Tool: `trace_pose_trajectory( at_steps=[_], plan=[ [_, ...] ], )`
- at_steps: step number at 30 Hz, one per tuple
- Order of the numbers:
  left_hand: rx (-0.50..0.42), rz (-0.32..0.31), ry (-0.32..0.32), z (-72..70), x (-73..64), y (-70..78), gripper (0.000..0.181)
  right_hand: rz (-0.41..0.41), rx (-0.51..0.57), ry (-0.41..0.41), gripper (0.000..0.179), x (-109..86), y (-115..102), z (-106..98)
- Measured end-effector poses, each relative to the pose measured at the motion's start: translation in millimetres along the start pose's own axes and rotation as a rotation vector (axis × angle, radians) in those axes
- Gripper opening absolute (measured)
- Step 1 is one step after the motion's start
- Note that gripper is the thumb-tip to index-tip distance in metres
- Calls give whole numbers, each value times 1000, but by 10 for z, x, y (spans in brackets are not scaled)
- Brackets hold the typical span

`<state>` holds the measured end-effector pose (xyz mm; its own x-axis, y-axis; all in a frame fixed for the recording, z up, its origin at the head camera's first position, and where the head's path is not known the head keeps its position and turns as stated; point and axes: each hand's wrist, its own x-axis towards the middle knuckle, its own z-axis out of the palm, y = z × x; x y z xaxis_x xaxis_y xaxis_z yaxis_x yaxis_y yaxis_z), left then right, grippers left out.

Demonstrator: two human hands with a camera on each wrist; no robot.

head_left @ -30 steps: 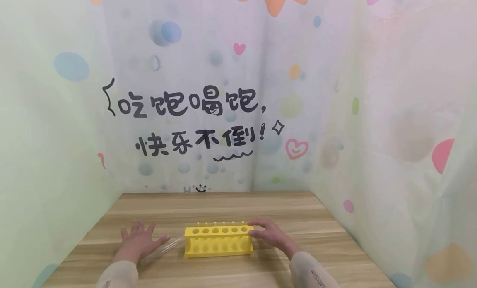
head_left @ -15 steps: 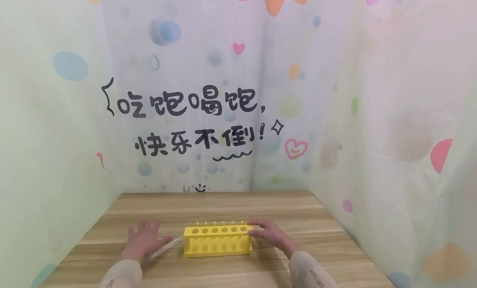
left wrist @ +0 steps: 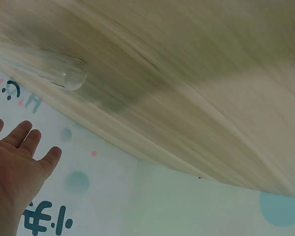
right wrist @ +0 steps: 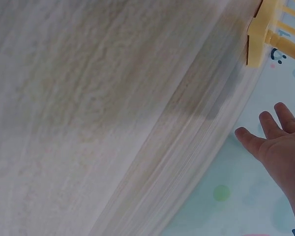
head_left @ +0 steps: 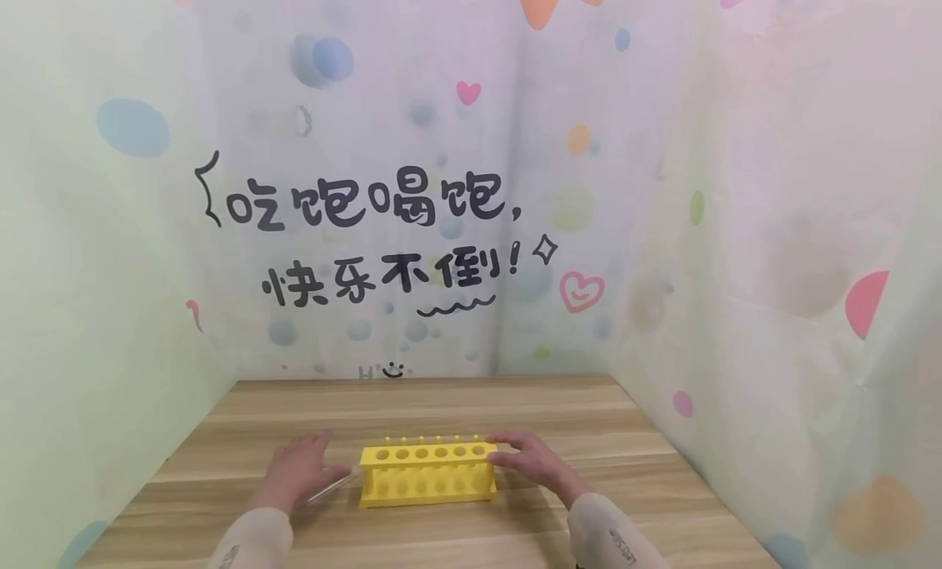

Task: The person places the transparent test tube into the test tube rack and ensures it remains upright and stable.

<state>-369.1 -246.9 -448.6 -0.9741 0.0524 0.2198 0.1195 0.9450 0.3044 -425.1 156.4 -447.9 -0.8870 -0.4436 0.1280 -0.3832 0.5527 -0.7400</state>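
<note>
In the head view, seems to be reaching with the loosely spread left hand [head_left: 298,475] for the clear test tube [head_left: 333,487] on the tabletop [head_left: 412,405], near the left end of the yellow test tube rack [head_left: 429,461], with the right hand [head_left: 533,461] spread at the right end, perhaps touching. In the left wrist view, likely calls for pinching the tube near its rounded end, minding the nearby rack. In the right wrist view, shows patterned curtain [right wrist: 196,211] behind.

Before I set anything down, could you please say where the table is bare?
The table is bare behind the rack to the back wall, in front of the rack, and right of the right hand. It is crowded between rack and left hand, where the tube lies, and at the rack's right end.
</note>
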Motion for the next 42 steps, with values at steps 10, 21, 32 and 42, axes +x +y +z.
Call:
trace_pose_trajectory(
  at_steps=[10, 21, 32, 42],
  plan=[
    [-37, -5, -42, 114, 81, 69, 80, -2, 7, 6, 42, 1, 20, 2],
    [14, 60, -40, 228, 136, 78, 72, -20, 8, 14, 41, 2, 13, 5],
    [1, 59, -13, 318, 151, 94, 58, -13, 15, 14, 39, 25, 41, 2],
    [49, 37, -75, 308, 165, 142, 37, -21, 5, 21, 41, 17, 15, 6]
  ],
)
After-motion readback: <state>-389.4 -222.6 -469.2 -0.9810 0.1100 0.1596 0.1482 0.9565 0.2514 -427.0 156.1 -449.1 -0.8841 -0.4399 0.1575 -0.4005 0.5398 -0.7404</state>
